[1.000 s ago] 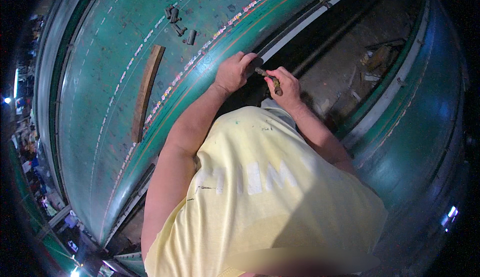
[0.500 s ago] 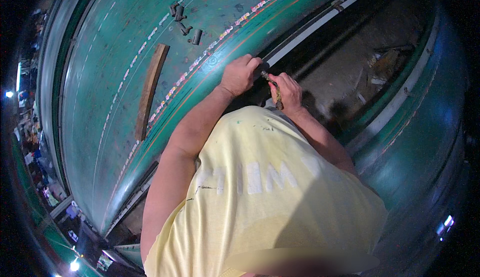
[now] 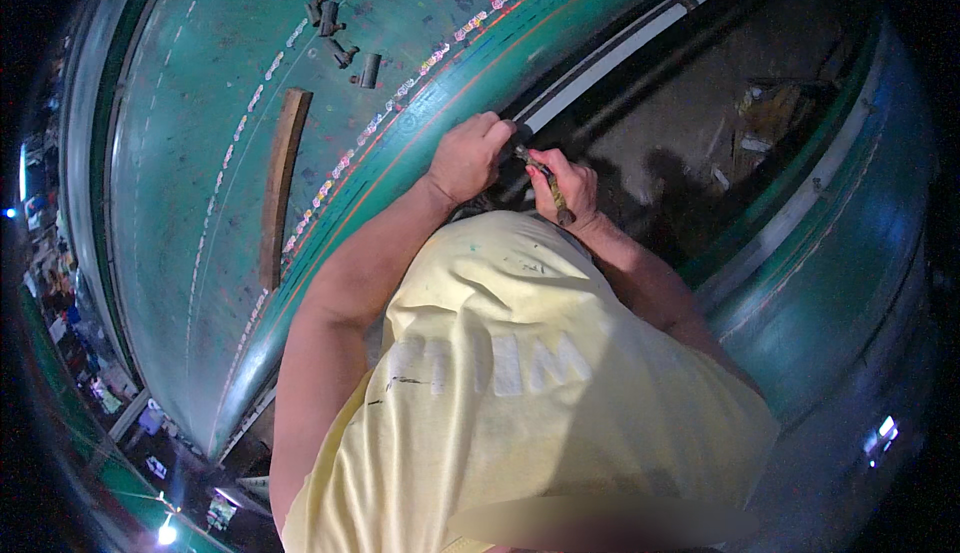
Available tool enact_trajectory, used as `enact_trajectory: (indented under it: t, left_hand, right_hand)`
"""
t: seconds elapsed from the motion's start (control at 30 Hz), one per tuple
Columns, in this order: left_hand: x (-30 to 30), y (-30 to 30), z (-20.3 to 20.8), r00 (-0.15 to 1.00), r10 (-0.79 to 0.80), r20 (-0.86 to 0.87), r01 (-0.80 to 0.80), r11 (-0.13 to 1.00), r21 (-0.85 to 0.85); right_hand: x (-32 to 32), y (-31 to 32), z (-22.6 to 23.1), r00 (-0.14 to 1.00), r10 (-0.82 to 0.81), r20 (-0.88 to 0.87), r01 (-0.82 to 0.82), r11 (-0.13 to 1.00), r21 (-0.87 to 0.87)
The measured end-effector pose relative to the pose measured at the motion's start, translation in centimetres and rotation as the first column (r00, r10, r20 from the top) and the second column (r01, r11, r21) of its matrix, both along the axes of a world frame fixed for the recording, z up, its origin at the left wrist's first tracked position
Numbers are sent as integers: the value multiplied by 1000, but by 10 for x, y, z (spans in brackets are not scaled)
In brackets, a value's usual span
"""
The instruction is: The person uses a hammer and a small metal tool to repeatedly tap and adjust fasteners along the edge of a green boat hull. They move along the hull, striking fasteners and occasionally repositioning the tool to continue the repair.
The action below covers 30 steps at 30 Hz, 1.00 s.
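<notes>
My left hand (image 3: 468, 159) is closed at the edge of the long green table (image 3: 300, 33), by the end of a pale metal rail (image 3: 610, 65). Its fingertips point toward something dark under the edge, and what they pinch is hidden. Just to the right, my right hand (image 3: 568, 189) is wrapped round a short, slim tool (image 3: 556, 197) with a grimy yellowish handle. The tool's metal end reaches up to the fingers of my left hand and the rail's end. I cannot make out what that end touches.
A wooden bar (image 3: 284, 188) lies on the table, with several dark cylindrical metal parts (image 3: 370, 70) beyond it. Rows of small printed pieces (image 3: 428, 61) run along the table. To the right is a dark gap with debris (image 3: 775, 118) on the floor, then another green table (image 3: 830, 283).
The view has shifted a little, so the table and its things sit farther left. My right hand has turned slightly with the tool. My left hand stays at the table's edge.
</notes>
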<state>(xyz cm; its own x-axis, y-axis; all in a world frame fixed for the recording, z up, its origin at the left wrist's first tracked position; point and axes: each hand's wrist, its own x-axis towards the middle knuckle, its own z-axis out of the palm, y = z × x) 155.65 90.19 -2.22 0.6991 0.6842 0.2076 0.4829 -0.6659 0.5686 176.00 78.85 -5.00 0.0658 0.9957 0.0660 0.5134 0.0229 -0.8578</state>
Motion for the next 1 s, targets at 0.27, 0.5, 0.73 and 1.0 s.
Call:
enact_trajectory:
  t: [0.27, 0.5, 0.73, 1.0]
  left_hand:
    - [0, -2, -4, 1000, 9, -5, -9, 1000, -5]
    - [-1, -1, -3, 1000, -6, -27, 6, 1000, 5]
    - [-3, -6, 0, 994, 51, -94, -51, 999, 11]
    - [-90, -15, 32, 926, 371, 69, -377, 911, 167]
  right_hand:
    - [-12, -9, -44, 763, -220, -608, 60, 961, -271]
    - [12, 10, -49, -47, -533, -845, -434, 772, -464]
    - [15, 18, -6, 146, -559, -816, -474, 684, -554]
    - [19, -19, -2, 941, 23, -337, -56, 995, -88]
